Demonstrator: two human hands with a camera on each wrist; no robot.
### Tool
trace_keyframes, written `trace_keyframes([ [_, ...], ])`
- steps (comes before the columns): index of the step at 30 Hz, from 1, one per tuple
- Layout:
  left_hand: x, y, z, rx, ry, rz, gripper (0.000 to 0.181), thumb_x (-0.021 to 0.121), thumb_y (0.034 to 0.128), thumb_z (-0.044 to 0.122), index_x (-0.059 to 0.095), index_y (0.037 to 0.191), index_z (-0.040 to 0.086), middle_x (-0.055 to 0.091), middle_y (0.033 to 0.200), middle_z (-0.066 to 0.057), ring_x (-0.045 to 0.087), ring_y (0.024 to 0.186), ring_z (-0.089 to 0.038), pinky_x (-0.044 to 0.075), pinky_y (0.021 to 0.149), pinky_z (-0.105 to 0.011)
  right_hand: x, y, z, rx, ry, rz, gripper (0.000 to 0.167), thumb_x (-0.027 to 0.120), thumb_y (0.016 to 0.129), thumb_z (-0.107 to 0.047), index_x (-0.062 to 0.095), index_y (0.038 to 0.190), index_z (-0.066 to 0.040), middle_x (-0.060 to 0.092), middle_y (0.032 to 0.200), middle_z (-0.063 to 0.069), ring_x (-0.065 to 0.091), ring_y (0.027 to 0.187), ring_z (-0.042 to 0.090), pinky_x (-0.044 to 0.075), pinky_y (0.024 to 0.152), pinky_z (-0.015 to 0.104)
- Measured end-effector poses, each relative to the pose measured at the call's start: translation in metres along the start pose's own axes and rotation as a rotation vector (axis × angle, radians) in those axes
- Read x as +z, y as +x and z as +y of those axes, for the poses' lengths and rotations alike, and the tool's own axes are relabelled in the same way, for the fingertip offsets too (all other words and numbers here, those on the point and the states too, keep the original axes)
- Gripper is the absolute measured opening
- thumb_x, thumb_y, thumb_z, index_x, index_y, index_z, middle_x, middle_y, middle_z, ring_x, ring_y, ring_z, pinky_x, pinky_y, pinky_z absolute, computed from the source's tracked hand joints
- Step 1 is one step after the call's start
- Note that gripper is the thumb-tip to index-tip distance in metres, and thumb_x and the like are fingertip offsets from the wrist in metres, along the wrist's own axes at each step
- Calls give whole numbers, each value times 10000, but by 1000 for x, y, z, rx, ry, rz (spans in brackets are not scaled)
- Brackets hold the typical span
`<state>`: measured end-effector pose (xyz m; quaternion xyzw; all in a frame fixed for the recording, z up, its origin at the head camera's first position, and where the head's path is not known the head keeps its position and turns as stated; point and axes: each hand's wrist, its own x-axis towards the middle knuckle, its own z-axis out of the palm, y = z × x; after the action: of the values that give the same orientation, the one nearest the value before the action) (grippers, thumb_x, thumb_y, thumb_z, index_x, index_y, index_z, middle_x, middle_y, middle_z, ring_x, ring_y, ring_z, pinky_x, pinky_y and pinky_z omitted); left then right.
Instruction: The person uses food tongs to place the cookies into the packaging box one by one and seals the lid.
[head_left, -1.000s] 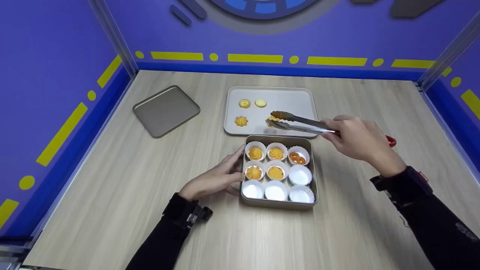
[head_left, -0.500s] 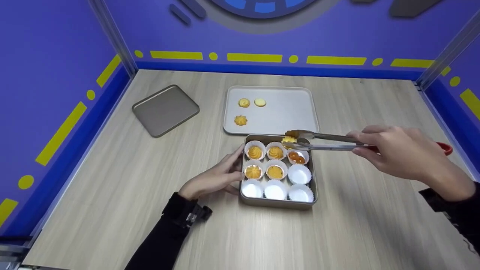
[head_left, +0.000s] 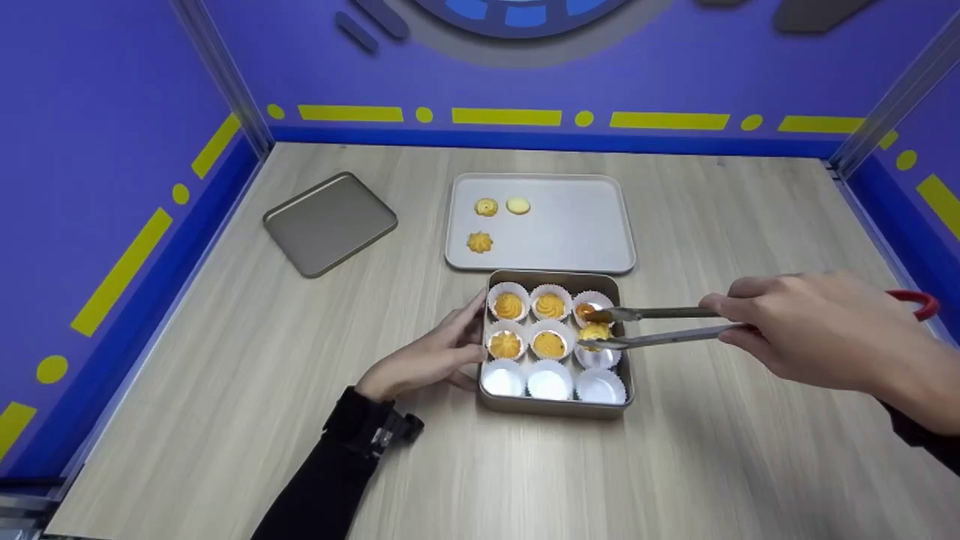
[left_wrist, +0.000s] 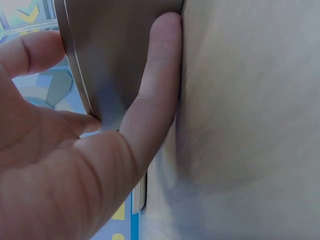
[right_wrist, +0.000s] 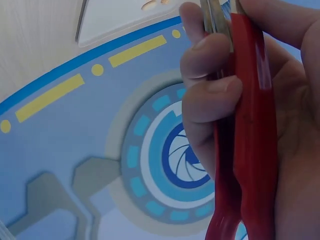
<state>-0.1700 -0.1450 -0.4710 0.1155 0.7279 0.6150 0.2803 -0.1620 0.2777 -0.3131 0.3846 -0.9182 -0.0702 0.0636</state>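
A metal box with paper cups in a grid sits in the middle of the table. Several cups hold cookies. My left hand rests on the box's left side; in the left wrist view its extended fingers touch the metal wall. My right hand grips tongs, whose red handles show in the right wrist view. Between the tong tips is a yellow cookie, over the far edge of the right column's middle cup. The tongs partly hide the orange piece in the cup behind.
Behind the box lies a light tray bearing a ring-like cookie, a pale round cookie and a star-shaped cookie. A dark shallow tray or lid lies at the back left. Patterned blue walls border the table.
The tongs picked a yellow cookie off the light tray, then moved it toward me and rightward, over the box's right column. My left hand stayed against the box.
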Motion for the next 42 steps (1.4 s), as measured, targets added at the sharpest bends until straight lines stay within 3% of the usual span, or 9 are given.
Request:
trace_keyframes([
  [4, 0, 0, 0, -8, -14, -2, 963, 582, 1008, 120, -10, 1702, 426, 56, 1718, -148, 673, 1191, -325, 676, 889, -459, -3, 5, -5, -35, -35, -18, 248, 853, 870, -213, 769, 1099, -165, 623, 798, -67, 446, 553, 74, 426, 406, 313],
  [10, 1, 1, 0, -12, -5, -5, 964, 591, 1013, 134, -19, 1702, 422, 3, 1743, -154, 686, 1185, -328, 675, 895, -452, -9, 11, -13, -21, -65, -109, 230, 856, 885, -237, 743, 1067, -154, 658, 823, -34, 503, 581, 107, 509, 442, 346],
  [14, 2, 2, 0, -16, 5, -6, 965, 596, 1014, 147, -22, 1702, 422, 6, 1745, -150, 682, 1197, -325, 673, 900, -451, -10, 14, -15, -13, -75, -127, 255, 864, 878, -232, 757, 1088, -137, 664, 817, -14, 542, 590, 134, 541, 448, 378],
  [23, 0, 1, -1, -3, 5, -4, 960, 596, 1016, 143, -15, 1704, 419, 26, 1738, -152, 666, 1221, -334, 676, 891, -454, -9, 16, -18, -33, -74, -87, 234, 874, 863, -214, 762, 1056, -140, 725, 885, 14, 648, 649, 197, 568, 452, 416],
  [31, 0, 1, -1, 3, -39, -5, 965, 581, 1001, 105, -1, 1707, 408, 88, 1699, -161, 647, 1215, -344, 676, 889, -478, -9, 14, -19, -45, -72, -73, 249, 883, 851, -209, 767, 1061, -142, 686, 824, -2, 583, 604, 151, 555, 453, 383],
  [42, 0, 1, 0, 0, -25, -5, 977, 590, 1000, 103, -11, 1707, 408, 47, 1720, -174, 674, 1181, -331, 676, 890, -465, -9, 16, -23, -41, -75, -79, 239, 886, 852, -244, 769, 1032, -139, 659, 787, -4, 582, 602, 159, 582, 472, 385],
])
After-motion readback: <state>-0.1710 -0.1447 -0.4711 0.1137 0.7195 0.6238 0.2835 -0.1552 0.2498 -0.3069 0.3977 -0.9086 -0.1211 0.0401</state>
